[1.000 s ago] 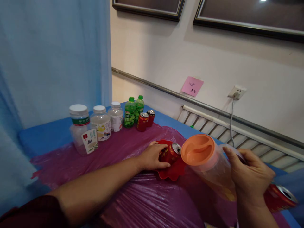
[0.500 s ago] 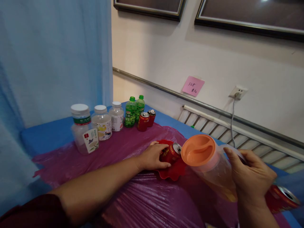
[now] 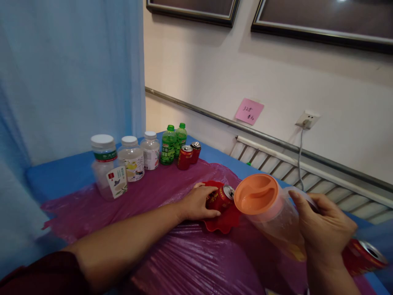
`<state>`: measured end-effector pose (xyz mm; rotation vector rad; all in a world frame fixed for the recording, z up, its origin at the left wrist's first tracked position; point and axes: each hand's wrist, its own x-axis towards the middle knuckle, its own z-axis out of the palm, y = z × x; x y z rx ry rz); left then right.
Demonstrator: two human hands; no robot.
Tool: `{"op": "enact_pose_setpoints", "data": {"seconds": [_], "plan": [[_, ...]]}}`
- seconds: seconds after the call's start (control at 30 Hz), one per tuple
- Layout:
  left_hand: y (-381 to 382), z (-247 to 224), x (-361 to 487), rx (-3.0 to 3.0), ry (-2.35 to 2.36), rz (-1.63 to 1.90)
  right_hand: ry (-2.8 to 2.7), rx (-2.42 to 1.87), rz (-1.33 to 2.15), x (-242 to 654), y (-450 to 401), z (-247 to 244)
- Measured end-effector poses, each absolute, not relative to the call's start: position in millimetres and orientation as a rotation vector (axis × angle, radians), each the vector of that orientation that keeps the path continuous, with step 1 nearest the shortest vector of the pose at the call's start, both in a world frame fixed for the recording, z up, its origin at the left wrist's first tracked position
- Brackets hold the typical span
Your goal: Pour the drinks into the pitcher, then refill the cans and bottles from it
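My left hand is closed round a red soda can, tilted to the right over a scalloped red dish. My right hand grips the handle of a translucent pitcher with an orange lid. The pitcher leans left, its lid edge close beside the can's top; I cannot tell whether they touch. Some amber liquid lies low in the pitcher. Behind my right wrist, another red can shows its opened top.
Purple plastic sheeting covers part of the blue table. Along the back stand several clear jars, two green bottles and two red cans. A radiator and a plugged-in cord are by the wall; a blue curtain hangs left.
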<state>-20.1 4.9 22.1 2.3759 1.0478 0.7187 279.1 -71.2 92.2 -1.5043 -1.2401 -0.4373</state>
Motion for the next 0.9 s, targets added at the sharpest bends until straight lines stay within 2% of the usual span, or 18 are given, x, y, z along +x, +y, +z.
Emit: {"op": "enact_pose_setpoints", "data": {"seconds": [0.9], "plan": [[6.3,19.6,-20.3,2.378,1.066,0.729,-1.229,-1.484,-0.426,277.6,-71.5,92.2]]}}
